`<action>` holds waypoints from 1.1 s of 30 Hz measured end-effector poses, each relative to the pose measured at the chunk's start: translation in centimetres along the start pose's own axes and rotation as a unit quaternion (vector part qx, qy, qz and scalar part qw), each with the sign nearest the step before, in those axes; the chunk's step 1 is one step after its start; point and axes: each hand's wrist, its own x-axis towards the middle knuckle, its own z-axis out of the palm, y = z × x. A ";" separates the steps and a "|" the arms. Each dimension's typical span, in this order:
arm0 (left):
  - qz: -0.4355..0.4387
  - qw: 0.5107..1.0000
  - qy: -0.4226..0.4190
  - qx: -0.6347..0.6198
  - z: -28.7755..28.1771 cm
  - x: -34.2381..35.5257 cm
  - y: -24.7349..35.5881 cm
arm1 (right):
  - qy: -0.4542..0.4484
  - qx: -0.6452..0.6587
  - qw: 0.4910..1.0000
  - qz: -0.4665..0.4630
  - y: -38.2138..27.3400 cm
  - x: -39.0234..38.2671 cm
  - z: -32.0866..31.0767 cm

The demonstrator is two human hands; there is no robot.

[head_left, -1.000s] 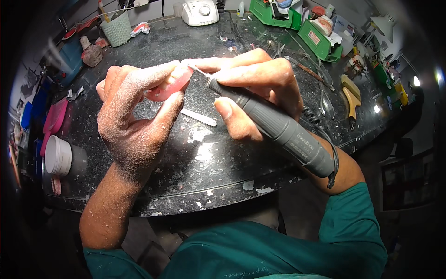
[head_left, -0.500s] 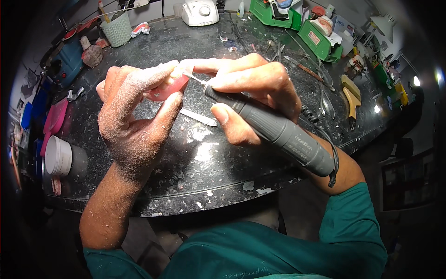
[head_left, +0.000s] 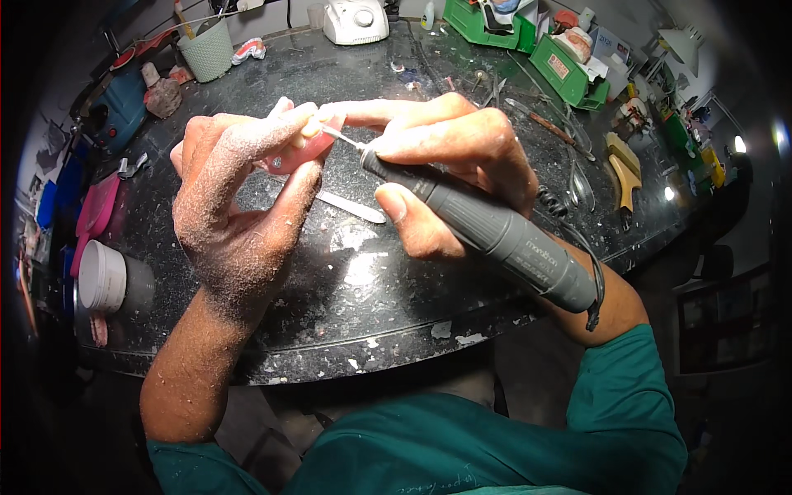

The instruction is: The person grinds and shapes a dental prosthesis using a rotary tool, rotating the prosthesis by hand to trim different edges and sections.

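Between the thumb and fingers of my left hand (head_left: 235, 186) is a pink denture (head_left: 307, 152) with pale teeth along its upper side. Fine pale dust coats that hand and its forearm. My right hand (head_left: 450, 165) is wrapped round a dark grey rotary handpiece (head_left: 495, 224), held at a slant with its cord trailing from the back end. The handpiece's thin metal bur (head_left: 340, 134) meets the denture near its teeth; exact contact is hard to make out. My right forefinger stretches toward the denture's far edge. Underneath, a white flat tool (head_left: 351, 206) lies on the bench.
The dark, chipped bench (head_left: 396, 309) curves round me. A white control box (head_left: 355, 22) and a mesh basket (head_left: 206, 51) stand at the back. Green bins (head_left: 569, 70), metal tools and a brush (head_left: 624, 169) lie right. A lidded white tub (head_left: 103, 278) stands left.
The denture has tilted slightly in my left fingers, so its pink surface shows differently. The handpiece's back end has shifted a little; both grips stay the same.
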 end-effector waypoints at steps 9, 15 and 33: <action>0.018 1.000 0.008 -0.022 0.0 0.0 -0.4 | -0.007 0.000 1.000 0.007 -0.3 -0.1 -0.2; 0.020 0.999 0.012 -0.035 0.3 0.2 -0.1 | -0.012 -0.029 0.999 0.040 -0.4 -0.2 -0.5; -0.012 1.000 0.004 -0.013 0.3 0.2 0.6 | 0.093 0.008 0.995 0.022 -0.2 -0.4 1.2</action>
